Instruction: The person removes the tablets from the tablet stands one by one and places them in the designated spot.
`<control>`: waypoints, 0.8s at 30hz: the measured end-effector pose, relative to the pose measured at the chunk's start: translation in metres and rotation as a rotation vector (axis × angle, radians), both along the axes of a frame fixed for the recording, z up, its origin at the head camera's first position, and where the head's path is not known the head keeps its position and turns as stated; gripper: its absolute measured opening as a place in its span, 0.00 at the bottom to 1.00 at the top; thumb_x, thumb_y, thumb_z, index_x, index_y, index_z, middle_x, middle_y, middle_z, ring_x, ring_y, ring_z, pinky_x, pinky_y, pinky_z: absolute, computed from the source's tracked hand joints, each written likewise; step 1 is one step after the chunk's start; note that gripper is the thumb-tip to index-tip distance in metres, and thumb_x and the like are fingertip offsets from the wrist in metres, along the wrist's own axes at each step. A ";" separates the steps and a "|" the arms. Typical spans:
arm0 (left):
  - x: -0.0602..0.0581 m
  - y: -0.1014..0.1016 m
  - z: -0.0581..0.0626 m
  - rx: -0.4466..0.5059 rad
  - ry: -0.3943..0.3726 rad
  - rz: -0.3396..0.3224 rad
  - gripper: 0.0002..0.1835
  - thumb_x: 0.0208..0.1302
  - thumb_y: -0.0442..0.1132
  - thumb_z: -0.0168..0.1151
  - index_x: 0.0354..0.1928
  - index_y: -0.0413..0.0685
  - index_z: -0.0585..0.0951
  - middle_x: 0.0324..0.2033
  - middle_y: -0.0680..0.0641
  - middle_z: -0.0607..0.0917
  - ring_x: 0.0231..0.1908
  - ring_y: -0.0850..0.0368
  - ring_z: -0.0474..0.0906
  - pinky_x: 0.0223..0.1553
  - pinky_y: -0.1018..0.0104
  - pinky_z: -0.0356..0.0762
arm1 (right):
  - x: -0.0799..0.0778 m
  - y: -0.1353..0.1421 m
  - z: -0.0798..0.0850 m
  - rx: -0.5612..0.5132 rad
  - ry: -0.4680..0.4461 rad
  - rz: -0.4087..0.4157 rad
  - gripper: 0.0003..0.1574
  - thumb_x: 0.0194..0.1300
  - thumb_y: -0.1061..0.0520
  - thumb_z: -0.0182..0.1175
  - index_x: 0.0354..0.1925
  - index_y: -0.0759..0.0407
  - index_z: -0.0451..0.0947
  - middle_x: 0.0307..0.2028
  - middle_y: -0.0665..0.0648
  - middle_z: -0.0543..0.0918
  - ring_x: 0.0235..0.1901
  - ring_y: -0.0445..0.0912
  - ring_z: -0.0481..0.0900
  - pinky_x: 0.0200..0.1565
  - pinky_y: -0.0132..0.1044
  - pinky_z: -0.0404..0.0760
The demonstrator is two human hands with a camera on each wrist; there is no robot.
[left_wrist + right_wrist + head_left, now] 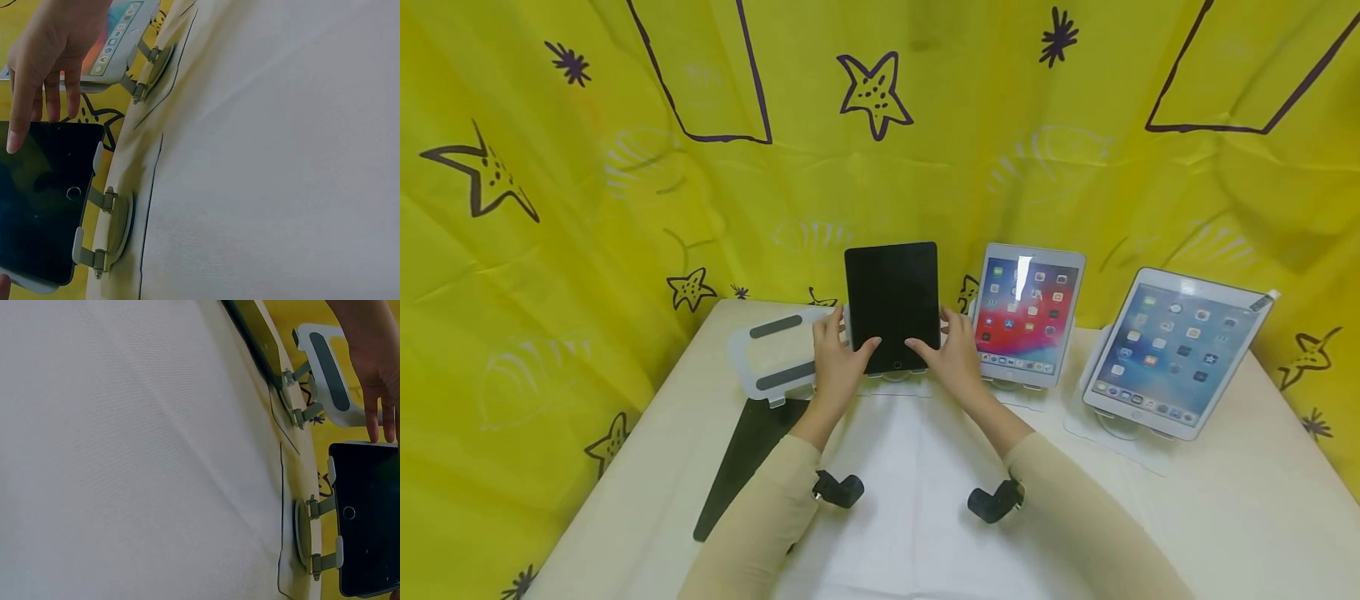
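Observation:
A black tablet (893, 292) with a dark screen stands upright on a folding stand at the middle back of the table. My left hand (839, 360) grips its left side, thumb on the front near the lower corner and fingers along the edge. On the opposite side my right hand (953, 354) grips it the same way. In the left wrist view, two small clips of the stand (99, 199) catch the tablet's lower edge by the home button. The right wrist view shows the left hand's fingers (372, 425) at the tablet's side edge.
Left stands an empty white stand (781, 327) with grey pads; before it lies a black flat panel (747, 458), partly under the left sleeve. To the right, a white tablet (1030, 312) with a red and blue screen and another white tablet (1176, 350) stand on stands. A yellow curtain (925, 183) hangs behind.

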State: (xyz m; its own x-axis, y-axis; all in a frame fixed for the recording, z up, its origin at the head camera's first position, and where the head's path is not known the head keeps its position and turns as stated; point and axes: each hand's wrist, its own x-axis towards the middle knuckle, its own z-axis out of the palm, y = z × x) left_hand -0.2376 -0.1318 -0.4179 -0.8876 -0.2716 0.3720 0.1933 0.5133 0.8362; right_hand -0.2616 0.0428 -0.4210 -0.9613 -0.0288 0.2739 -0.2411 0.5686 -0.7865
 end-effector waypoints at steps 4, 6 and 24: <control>-0.006 0.001 0.001 -0.005 0.015 0.020 0.39 0.52 0.38 0.72 0.65 0.39 0.67 0.51 0.38 0.67 0.50 0.46 0.68 0.48 0.56 0.76 | -0.005 0.000 0.002 -0.004 -0.006 0.003 0.50 0.56 0.45 0.68 0.67 0.64 0.59 0.55 0.68 0.66 0.50 0.59 0.72 0.51 0.47 0.77; -0.009 0.002 0.002 -0.020 0.023 0.030 0.37 0.52 0.38 0.73 0.64 0.38 0.68 0.49 0.39 0.67 0.50 0.45 0.67 0.49 0.55 0.74 | -0.007 0.000 0.002 -0.012 -0.014 0.009 0.49 0.57 0.45 0.67 0.68 0.63 0.58 0.55 0.69 0.66 0.50 0.60 0.72 0.51 0.48 0.77; -0.013 0.007 -0.001 -0.090 0.016 0.057 0.35 0.56 0.41 0.69 0.64 0.45 0.65 0.51 0.42 0.70 0.48 0.46 0.73 0.43 0.52 0.75 | -0.012 -0.001 0.003 -0.105 0.033 0.022 0.45 0.57 0.54 0.68 0.65 0.64 0.57 0.50 0.70 0.68 0.42 0.59 0.72 0.46 0.49 0.77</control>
